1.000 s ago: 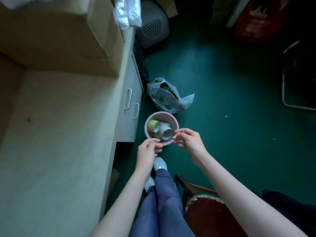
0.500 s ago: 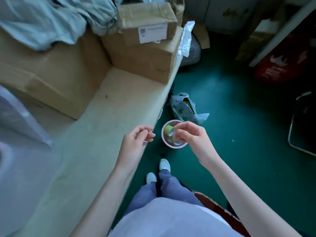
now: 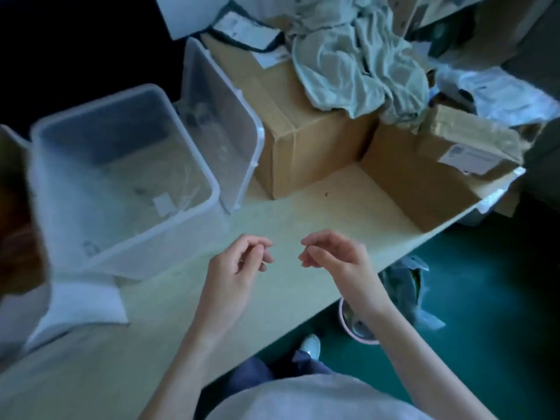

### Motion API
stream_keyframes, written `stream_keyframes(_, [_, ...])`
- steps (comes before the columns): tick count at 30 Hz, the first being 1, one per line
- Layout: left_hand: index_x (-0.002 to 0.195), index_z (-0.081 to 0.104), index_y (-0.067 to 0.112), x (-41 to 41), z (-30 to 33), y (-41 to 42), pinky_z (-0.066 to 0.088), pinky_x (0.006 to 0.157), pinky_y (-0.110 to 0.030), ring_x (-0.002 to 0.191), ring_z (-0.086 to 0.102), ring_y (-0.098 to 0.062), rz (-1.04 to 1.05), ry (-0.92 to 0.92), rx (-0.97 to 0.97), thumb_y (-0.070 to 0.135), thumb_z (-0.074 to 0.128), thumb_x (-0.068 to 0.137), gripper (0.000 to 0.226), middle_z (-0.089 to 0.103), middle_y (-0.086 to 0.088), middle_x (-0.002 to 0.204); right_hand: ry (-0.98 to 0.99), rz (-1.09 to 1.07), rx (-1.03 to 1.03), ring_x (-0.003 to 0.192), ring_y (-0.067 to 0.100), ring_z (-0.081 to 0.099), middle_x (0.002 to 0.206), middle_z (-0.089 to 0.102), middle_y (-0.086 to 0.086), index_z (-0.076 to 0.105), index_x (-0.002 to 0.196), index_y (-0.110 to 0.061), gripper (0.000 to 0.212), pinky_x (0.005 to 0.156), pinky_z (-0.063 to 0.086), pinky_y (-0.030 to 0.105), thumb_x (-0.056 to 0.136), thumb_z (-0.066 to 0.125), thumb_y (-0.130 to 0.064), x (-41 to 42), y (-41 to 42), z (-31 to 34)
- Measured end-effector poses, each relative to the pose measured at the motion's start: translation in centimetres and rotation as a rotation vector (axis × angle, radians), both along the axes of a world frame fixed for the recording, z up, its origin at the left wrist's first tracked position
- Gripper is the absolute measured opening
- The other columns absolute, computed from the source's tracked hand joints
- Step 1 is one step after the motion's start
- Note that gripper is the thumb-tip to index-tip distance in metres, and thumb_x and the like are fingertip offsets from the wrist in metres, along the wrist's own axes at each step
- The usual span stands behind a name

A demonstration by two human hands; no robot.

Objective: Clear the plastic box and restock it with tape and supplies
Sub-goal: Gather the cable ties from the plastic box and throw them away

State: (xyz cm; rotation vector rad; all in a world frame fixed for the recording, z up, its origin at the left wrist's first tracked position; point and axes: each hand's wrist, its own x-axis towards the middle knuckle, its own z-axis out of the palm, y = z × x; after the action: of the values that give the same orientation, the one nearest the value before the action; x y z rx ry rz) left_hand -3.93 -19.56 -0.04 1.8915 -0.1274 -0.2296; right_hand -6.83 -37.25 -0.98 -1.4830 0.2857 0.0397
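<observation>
A clear plastic box (image 3: 194, 204) stands on the desk at the left, holding only a small white scrap. Its clear lid (image 3: 224, 122) leans upright against a cardboard box behind it. My left hand (image 3: 236, 265) and my right hand (image 3: 336, 256) hover over the desk edge, fingers loosely curled, with nothing in them. The pink basket (image 3: 360, 336) sits on the green floor beneath my right forearm, mostly hidden, so its tape rolls cannot be made out.
Two cardboard boxes (image 3: 306, 137) (image 3: 424, 183) stand at the back of the desk with a pale cloth (image 3: 354, 62) heaped on them. White paper (image 3: 81, 304) lies at the desk's left. A plastic bag (image 3: 406, 283) lies on the floor beside the basket.
Both hands let go of the pink basket on the floor and rose over the desk. The view swung left and up from the floor to the plastic box.
</observation>
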Motion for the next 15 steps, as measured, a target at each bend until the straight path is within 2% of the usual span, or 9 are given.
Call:
stream_keyframes(5, [0.09,0.065,0.023,0.8,1.3,5.8,0.047,0.071,-0.016,0.071,0.061,-0.007,0.168,-0.05,-0.014,0.01,0.051,0.096,0.02,0.067,0.006,0.077,-0.057,0.163,0.001,0.065,0.014,0.063,0.068,0.069,0.003,0.065,0.086,-0.005,0.021,0.07,0.052,0.02,0.09,0.052,0.011,3.9,5.4,1.7])
stream_keyframes(11, [0.091,0.064,0.024,2.4,2.6,12.9,0.045,0.069,-0.012,0.07,0.06,-0.002,0.241,-0.115,0.02,0.01,0.051,0.096,0.02,0.067,0.011,0.079,-0.114,0.226,0.007,0.063,0.013,0.063,0.065,0.068,0.004,0.065,0.084,-0.006,0.024,0.064,0.05,0.017,0.089,0.051,0.012,7.1,11.5,2.3])
stream_keyframes(15, [0.092,0.064,0.024,4.0,3.5,17.4,0.045,0.07,-0.01,0.078,0.062,0.001,0.246,-0.142,0.106,0.012,0.051,0.096,0.018,0.068,0.013,0.081,-0.179,0.235,-0.038,0.065,0.012,0.064,0.065,0.068,0.001,0.065,0.085,-0.006,0.023,0.065,0.05,0.016,0.089,0.052,0.013,9.3,14.6,2.5])
